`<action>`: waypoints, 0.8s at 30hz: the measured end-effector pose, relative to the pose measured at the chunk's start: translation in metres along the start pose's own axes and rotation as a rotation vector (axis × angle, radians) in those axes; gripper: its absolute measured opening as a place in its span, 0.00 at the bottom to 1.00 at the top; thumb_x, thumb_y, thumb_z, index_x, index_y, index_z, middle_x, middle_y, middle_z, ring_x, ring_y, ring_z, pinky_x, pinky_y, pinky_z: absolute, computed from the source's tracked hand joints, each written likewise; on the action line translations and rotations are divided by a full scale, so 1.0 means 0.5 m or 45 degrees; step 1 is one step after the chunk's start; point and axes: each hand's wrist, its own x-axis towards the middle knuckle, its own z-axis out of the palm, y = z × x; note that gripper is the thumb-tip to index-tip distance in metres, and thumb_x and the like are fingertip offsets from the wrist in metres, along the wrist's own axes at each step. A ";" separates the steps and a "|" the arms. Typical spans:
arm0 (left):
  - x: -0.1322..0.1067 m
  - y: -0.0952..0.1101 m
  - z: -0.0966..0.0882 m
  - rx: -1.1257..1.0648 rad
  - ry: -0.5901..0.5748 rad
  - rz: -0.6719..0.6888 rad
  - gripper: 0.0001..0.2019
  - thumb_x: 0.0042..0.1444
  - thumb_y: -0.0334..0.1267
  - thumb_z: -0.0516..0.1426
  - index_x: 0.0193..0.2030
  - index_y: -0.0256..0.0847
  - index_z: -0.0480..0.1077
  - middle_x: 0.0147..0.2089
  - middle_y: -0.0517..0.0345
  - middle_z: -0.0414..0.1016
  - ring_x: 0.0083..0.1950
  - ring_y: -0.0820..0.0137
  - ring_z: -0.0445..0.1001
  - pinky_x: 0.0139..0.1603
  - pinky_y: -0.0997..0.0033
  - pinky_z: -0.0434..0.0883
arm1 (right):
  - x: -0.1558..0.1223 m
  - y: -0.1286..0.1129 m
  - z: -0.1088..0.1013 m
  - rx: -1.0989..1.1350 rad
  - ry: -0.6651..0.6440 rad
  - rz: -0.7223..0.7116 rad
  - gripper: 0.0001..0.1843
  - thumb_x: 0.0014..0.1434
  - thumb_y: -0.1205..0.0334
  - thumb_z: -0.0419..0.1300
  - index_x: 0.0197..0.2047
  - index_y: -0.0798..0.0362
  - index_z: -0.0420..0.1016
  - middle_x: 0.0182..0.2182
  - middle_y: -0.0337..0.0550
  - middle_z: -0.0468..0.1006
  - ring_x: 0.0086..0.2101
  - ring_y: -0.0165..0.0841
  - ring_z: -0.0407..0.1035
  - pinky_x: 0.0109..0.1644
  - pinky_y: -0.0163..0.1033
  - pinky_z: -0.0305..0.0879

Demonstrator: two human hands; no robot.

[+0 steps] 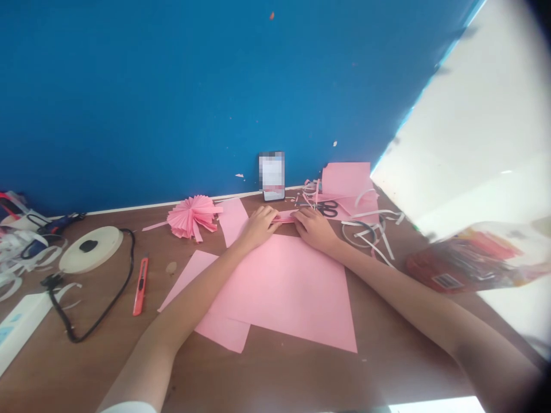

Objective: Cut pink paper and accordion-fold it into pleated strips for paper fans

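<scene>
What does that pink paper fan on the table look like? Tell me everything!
The pink paper fan is folded paper, with narrow pleats spreading like a ruffled flower, some sticking out unevenly. It lies on the brown tabletop near the blue wall, with a thin pink strip reaching out on its left.

Note the matt, smooth pink paper of the folded strip, the flat sheets and the pleated fan. The tabletop shows a brown, wood-like finish with slight sheen. The scissors have black plastic handles. The utility knife has a glossy orange plastic body. The bag is glossy, crinkled clear plastic.
</scene>
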 end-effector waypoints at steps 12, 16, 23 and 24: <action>-0.001 0.005 -0.001 0.034 0.019 -0.007 0.10 0.60 0.38 0.56 0.47 0.43 0.69 0.47 0.53 0.71 0.51 0.60 0.65 0.52 0.58 0.64 | -0.001 0.000 -0.001 0.015 0.025 -0.017 0.12 0.64 0.65 0.51 0.48 0.52 0.71 0.44 0.51 0.72 0.47 0.44 0.61 0.51 0.47 0.58; -0.002 0.007 -0.002 0.022 0.000 0.010 0.12 0.60 0.44 0.56 0.48 0.42 0.69 0.47 0.53 0.71 0.50 0.60 0.66 0.51 0.59 0.65 | -0.003 0.002 0.001 0.037 0.021 -0.029 0.10 0.64 0.66 0.51 0.46 0.52 0.71 0.43 0.50 0.71 0.46 0.43 0.62 0.51 0.46 0.59; -0.001 0.006 -0.002 -0.014 -0.008 0.003 0.13 0.66 0.47 0.49 0.44 0.42 0.69 0.44 0.53 0.71 0.47 0.63 0.68 0.49 0.62 0.66 | -0.004 -0.006 -0.007 0.124 -0.024 0.025 0.12 0.67 0.64 0.47 0.49 0.52 0.70 0.44 0.49 0.70 0.42 0.38 0.66 0.41 0.39 0.62; -0.001 0.006 -0.002 -0.024 -0.005 0.001 0.13 0.66 0.47 0.49 0.44 0.42 0.69 0.44 0.54 0.72 0.48 0.63 0.69 0.49 0.63 0.66 | -0.005 -0.007 -0.008 0.132 -0.021 0.024 0.12 0.67 0.64 0.48 0.49 0.52 0.70 0.45 0.49 0.70 0.42 0.38 0.66 0.41 0.39 0.62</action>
